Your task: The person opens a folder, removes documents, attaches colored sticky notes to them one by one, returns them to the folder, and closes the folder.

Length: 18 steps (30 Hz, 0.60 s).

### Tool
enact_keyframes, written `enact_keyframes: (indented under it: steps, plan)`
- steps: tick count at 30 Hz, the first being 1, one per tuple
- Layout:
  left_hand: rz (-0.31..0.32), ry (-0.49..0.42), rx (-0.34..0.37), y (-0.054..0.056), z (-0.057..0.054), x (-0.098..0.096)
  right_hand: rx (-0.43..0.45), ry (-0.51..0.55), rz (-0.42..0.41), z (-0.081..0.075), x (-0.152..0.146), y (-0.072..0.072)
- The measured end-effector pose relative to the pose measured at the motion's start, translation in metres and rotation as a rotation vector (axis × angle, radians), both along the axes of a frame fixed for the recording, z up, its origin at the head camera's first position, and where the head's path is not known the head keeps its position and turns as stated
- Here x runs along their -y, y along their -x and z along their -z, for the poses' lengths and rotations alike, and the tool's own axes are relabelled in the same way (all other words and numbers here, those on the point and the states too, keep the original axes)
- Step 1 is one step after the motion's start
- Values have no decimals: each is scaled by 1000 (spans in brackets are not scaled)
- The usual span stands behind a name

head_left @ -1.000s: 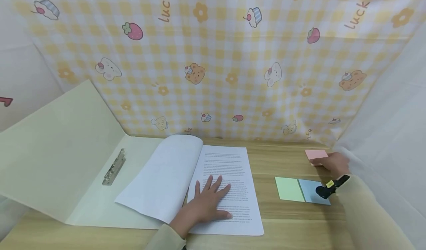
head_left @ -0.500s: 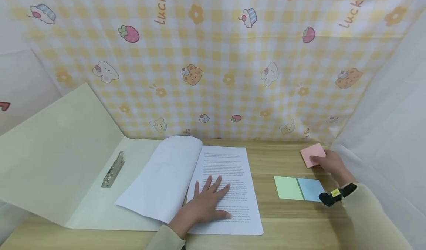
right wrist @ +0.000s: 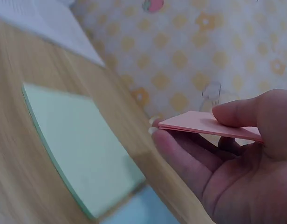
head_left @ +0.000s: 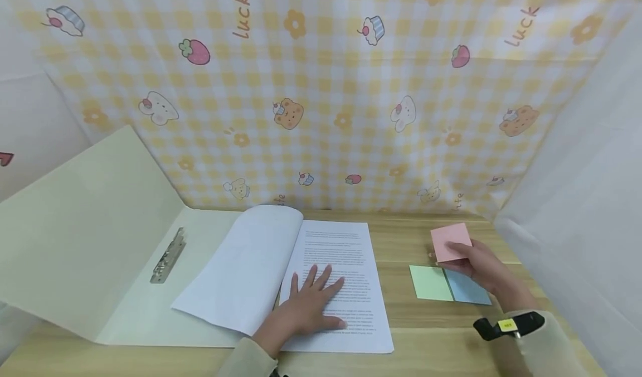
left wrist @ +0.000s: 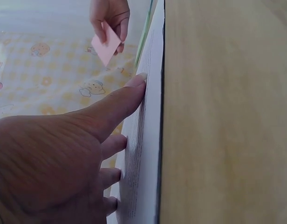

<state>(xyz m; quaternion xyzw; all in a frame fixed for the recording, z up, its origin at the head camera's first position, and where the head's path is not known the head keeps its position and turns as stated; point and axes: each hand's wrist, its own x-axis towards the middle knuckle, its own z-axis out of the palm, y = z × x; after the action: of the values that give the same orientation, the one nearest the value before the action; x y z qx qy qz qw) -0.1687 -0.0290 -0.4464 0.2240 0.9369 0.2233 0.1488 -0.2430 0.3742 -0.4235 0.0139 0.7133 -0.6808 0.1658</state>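
"Any writing you can read?"

"'Luck', twice, on the yellow-checked cloth [head_left: 326,81]; the lines on the printed page [head_left: 336,254] are too small."

"And the surroundings?"

"A wood-grained table [head_left: 401,343], the cloth behind, plain white sheeting [head_left: 577,159] at both sides. A cream folder [head_left: 90,226] with a metal clip [head_left: 168,257] lies open at left."

"Where's the pink pad [head_left: 445,238]?"

"Off the table, a thin paper square pinched between the right hand's [head_left: 484,268] thumb and fingers, near the green pad [head_left: 431,282] and blue pad [head_left: 468,289] lying side by side."

"The left hand [head_left: 306,310]?"

"Spread over the printed page, grasping nothing."
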Motion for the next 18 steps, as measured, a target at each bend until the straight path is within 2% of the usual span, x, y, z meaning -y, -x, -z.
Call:
enact_keyframes:
  steps: [3,6,12,15,18]
  plan:
    - [0,17,0,-1,-1,0,13,198,-69,-1,12,-10]
    - [-1,30,-8,0,-1,-3,10,346,-155,-4,23,-18]
    - [-12,43,-3,-3,1,-8,23,492,-318,-2,48,-28]
    - [-25,52,-16,-3,0,-8,31,550,-383,-2,62,-27]
    - [-29,76,-52,-1,-2,-7,32,661,-471,-2,76,-22]
